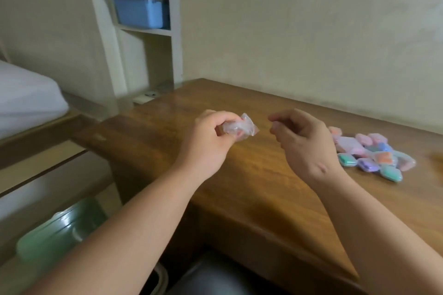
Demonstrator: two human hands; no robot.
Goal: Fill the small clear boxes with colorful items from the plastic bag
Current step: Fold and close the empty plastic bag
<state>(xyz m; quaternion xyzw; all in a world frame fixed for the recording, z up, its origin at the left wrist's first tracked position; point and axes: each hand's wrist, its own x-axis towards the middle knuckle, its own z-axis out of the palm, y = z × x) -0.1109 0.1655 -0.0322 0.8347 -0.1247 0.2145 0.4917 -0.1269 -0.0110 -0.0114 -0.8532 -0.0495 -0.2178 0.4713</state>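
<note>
My left hand (pixel 211 137) grips the crumpled plastic bag (pixel 242 130) above the bench (pixel 239 187), offered toward my right hand (pixel 304 143), probably for picking. Whether those half-curled fingers pinch anything, I cannot tell. The small clear boxes (pixel 374 154) lie heaped near the right edge.
</note>
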